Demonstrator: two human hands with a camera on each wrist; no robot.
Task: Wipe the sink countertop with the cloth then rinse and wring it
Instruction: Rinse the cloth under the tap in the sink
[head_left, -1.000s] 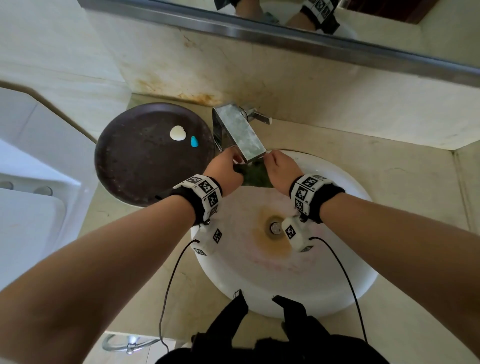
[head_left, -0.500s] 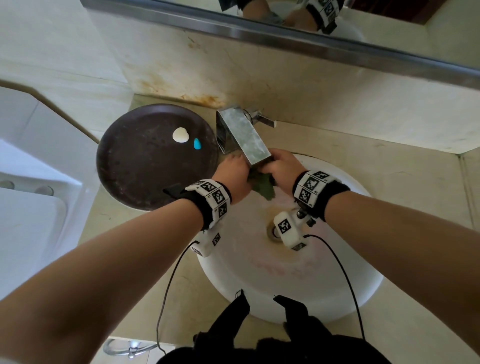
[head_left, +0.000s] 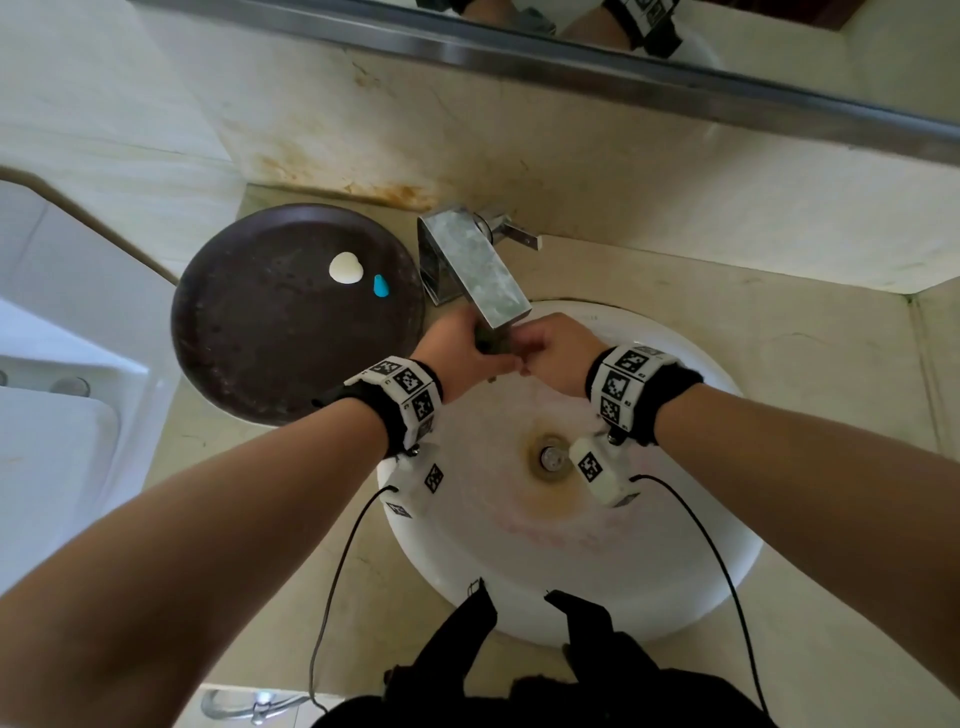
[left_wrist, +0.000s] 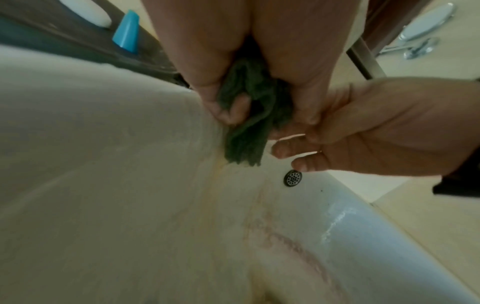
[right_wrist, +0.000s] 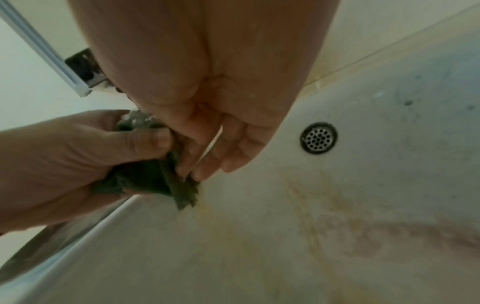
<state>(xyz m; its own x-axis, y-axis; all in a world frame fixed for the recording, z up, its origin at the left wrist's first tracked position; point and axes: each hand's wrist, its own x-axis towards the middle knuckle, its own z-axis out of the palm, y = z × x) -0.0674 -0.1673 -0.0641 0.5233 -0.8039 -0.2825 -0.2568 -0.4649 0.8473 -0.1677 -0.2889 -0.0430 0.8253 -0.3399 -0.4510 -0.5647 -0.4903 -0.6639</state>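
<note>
Both hands meet under the spout of the steel faucet, above the white sink basin. The dark green cloth is bunched into a wad, and a tail of it hangs down toward the basin. My left hand grips the wad with curled fingers. My right hand comes in from the right and its fingertips pinch the cloth at its edge. In the head view only a sliver of cloth shows between the hands. I cannot tell whether water is running.
A round brown tray sits left of the faucet with a white soap and a small blue piece. The drain lies below the hands, the overflow hole in the basin wall. Beige countertop surrounds the basin.
The hands have drawn together under the spout. The cloth, held spread between them before, is now squeezed into a tight wad, so less of it shows.
</note>
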